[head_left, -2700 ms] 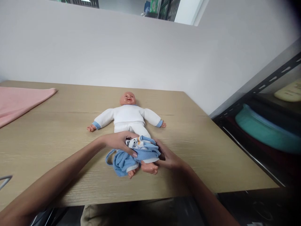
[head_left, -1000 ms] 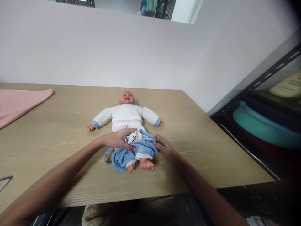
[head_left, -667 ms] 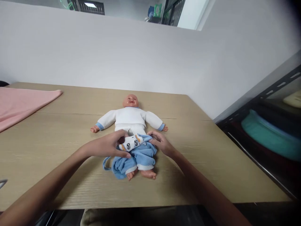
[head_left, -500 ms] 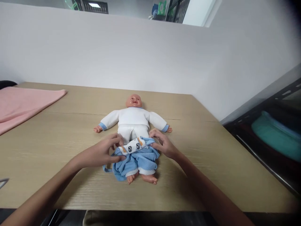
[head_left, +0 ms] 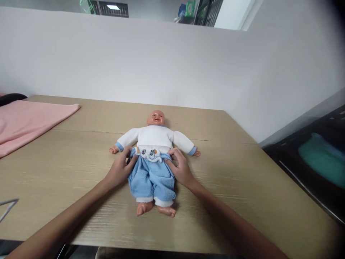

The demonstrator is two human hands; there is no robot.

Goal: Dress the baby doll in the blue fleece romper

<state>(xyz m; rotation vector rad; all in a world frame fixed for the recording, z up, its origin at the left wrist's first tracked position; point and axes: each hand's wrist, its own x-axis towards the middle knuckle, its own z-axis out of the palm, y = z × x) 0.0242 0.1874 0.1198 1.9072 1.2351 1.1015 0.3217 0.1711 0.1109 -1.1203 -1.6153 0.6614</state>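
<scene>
A baby doll lies on its back on the table, head away from me, arms spread. It wears a white top with blue cuffs. Light blue overalls with white hems cover its legs up to the waist, and both bare feet stick out below. At the waist, a white bib panel with cartoon eyes is folded across the front. My left hand pinches the left side of the overalls' waist. On the other side, my right hand grips the waist edge between thumb and fingers.
A pink cloth is spread at the table's left. The wooden table meets a white wall behind. To the right stands a dark rack with a teal item in it. A thin white wire-like piece shows at the left edge.
Both hands have pulled the overalls up from the doll's thighs to its waist. My left hand has closed on the waist edge. The bib panel now lies straighter across the belly.
</scene>
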